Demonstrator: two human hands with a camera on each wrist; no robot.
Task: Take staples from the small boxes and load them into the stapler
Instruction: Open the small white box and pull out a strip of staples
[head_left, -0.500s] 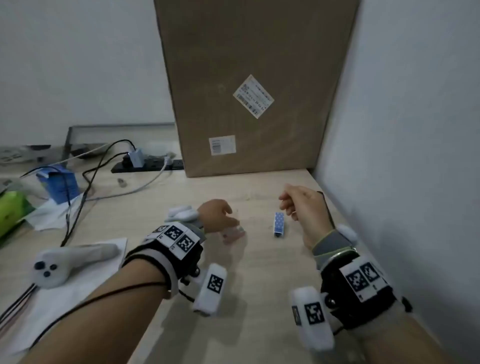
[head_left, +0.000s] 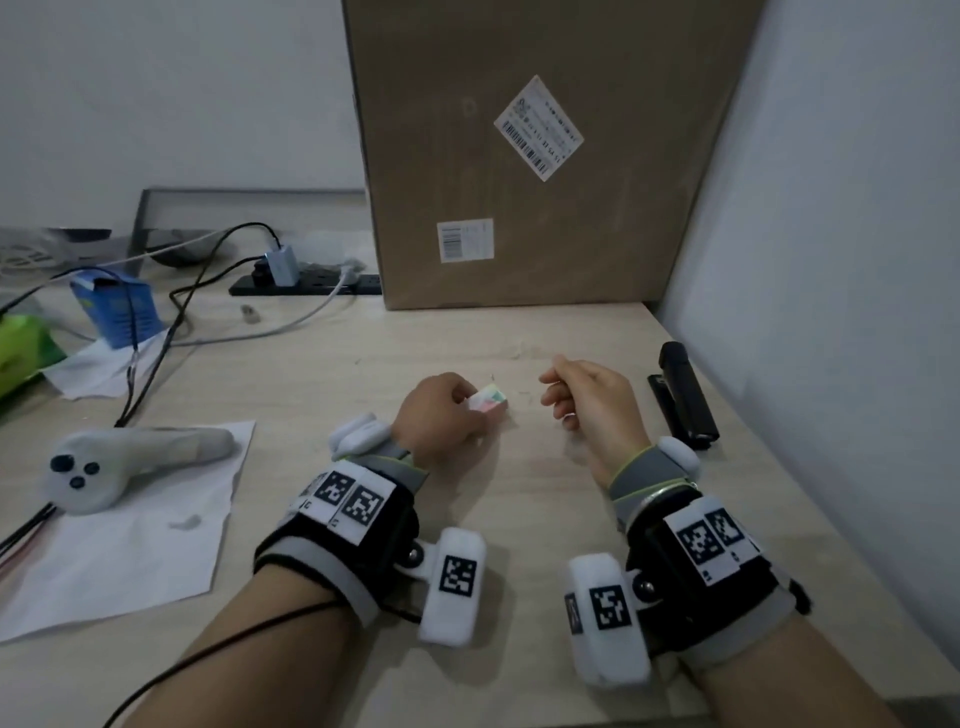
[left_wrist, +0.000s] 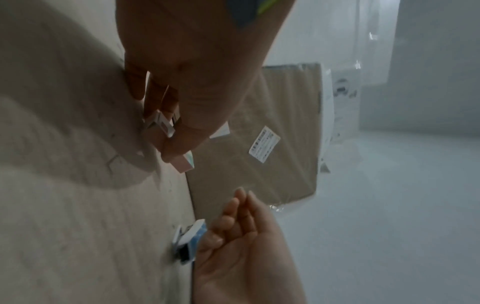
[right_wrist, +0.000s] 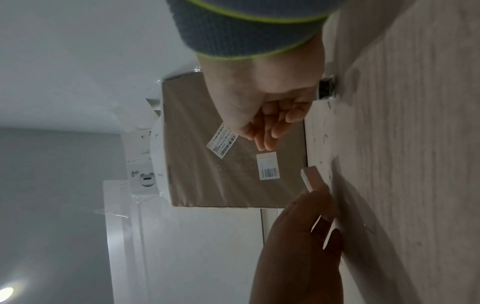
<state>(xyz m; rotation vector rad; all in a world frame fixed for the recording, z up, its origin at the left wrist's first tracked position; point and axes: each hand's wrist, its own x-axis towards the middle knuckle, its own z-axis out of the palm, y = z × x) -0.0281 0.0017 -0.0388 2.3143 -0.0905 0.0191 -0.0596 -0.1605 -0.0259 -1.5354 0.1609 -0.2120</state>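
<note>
Here the left hand (head_left: 441, 413) pinches a small pink box (head_left: 488, 401) on the table (head_left: 363, 364).

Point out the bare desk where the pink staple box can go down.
Bare wood lies between the left hand and the cardboard box, and nearer, between both wrists. Crowded: the stapler at the right wall; cables and paper on the left.
</note>
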